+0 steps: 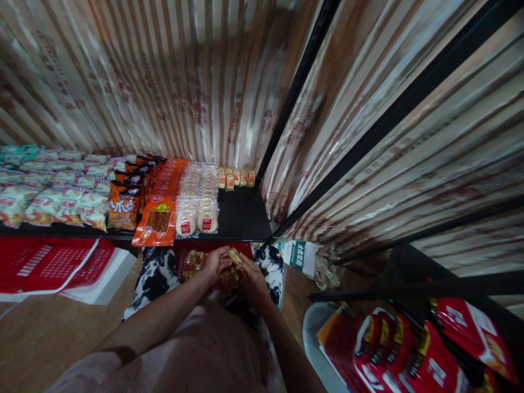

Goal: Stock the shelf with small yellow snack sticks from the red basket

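Gold is gleaming here: a small wrapped snack [234, 255] is sitting between the hands, the right hand [252, 277] pinching its edge between its fingers. The left hand [216, 263] is curling just beside it, its grip too dim to tell. Below, more gold packets [195, 258] are lying in the red basket [246, 249].

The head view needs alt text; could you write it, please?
A person's bare left hand and right hand meet at a small golden wrapped packet over a red plastic basket holding similar packets. Ahead, a black shelf carries rows of colourful plastic snack bags.
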The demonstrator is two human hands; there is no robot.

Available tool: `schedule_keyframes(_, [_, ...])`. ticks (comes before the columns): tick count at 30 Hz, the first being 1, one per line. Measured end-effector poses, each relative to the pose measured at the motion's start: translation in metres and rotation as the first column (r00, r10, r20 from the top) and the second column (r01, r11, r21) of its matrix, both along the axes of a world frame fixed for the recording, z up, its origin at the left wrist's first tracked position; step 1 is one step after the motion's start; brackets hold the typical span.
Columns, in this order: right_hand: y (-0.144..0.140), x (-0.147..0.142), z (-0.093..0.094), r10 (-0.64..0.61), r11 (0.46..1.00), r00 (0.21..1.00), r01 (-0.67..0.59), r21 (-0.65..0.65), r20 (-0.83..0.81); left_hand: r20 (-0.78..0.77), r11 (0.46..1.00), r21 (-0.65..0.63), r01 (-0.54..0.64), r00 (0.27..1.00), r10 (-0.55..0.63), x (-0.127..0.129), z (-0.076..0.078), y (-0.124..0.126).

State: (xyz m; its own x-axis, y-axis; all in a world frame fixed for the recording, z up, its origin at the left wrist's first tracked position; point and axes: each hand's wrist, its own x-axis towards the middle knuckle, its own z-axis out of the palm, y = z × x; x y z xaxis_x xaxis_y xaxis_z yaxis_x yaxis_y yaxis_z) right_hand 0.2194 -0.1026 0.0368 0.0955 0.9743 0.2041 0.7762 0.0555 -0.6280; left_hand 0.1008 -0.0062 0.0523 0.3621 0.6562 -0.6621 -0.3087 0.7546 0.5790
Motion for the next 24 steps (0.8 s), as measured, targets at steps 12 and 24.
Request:
schedule_keyframes(12, [0.009, 0.016, 0.037, -0.019, 0.994, 0.937, -0.021, -0.110, -0.350, -0.014, 0.986, 0.139, 0.094, 0.996, -0.093, 0.005, 0.014, 0.004])
schedule_keyframes(24, [0.057, 0.040, 0.029, -0.198, 0.980, 0.692, 0.161, -0.119, -0.694, -0.055, 0.971, 0.198, 0.132, 0.991, -0.123, 0.004, 0.024, 0.004])
